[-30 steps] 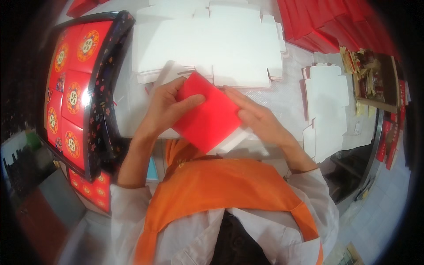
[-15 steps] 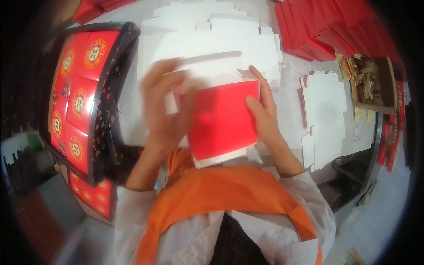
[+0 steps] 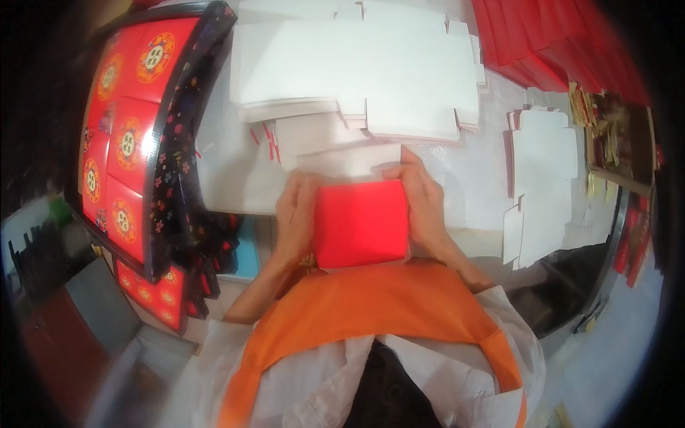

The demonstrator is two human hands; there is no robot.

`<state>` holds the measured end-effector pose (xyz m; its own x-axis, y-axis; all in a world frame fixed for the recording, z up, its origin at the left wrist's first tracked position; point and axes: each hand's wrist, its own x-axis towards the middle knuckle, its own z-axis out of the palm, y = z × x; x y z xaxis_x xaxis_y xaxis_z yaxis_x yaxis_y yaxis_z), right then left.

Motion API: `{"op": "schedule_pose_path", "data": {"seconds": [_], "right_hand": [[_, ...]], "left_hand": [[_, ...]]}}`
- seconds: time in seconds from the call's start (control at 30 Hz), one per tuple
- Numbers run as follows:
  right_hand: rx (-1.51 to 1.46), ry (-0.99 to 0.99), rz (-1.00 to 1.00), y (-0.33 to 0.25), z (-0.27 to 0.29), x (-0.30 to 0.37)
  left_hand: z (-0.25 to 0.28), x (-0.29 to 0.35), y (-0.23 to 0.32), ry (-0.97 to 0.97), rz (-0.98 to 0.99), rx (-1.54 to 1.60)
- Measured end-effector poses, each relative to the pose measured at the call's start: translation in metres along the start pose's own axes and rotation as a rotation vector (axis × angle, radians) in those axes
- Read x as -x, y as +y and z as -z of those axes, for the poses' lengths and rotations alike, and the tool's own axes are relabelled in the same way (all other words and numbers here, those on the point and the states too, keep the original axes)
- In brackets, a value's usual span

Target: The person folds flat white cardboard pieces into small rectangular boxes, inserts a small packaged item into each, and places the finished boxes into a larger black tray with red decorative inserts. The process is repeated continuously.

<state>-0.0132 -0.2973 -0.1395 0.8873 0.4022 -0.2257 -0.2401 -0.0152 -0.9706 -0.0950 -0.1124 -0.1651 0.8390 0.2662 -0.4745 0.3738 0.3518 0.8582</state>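
Observation:
A small red cardboard box (image 3: 362,223) is held close against my orange apron, one plain red face turned up. Its white inner flap (image 3: 348,161) stands out along the far side. My left hand (image 3: 295,209) is closed along the box's left edge, fingers curled round toward the far corner. On the opposite edge, my right hand (image 3: 422,194) grips the box near its far right corner, with the fingers bent over the flap. The undersides of the box and parts of the fingers are hidden.
Flat white box blanks (image 3: 357,68) lie stacked beyond my hands, with more blanks (image 3: 544,178) at the right. Red folded boxes (image 3: 549,43) stand far right near an open carton (image 3: 624,143) of small packets. A black-rimmed tray (image 3: 165,139) of red decorated boxes is at left.
My left hand has come down from above the box onto its left edge. The right hand's fingers have curled in over the far corner. The box is lower and held straighter.

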Motion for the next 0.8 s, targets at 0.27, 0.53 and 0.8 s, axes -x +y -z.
{"op": "schedule_pose_path", "data": {"seconds": [0.27,0.53,0.8], "right_hand": [[-0.425,0.173,-0.017,-0.001,-0.012,-0.003],[-0.230,0.121,-0.014,-0.005,-0.008,-0.002],[-0.254,0.107,-0.125,-0.013,-0.007,-0.006]], "left_hand": [[-0.025,0.001,0.009,0.163,-0.437,0.044],[-0.028,-0.005,0.030,0.079,-0.401,-0.390],[-0.036,-0.005,0.034,0.064,-0.267,-0.335]]}}
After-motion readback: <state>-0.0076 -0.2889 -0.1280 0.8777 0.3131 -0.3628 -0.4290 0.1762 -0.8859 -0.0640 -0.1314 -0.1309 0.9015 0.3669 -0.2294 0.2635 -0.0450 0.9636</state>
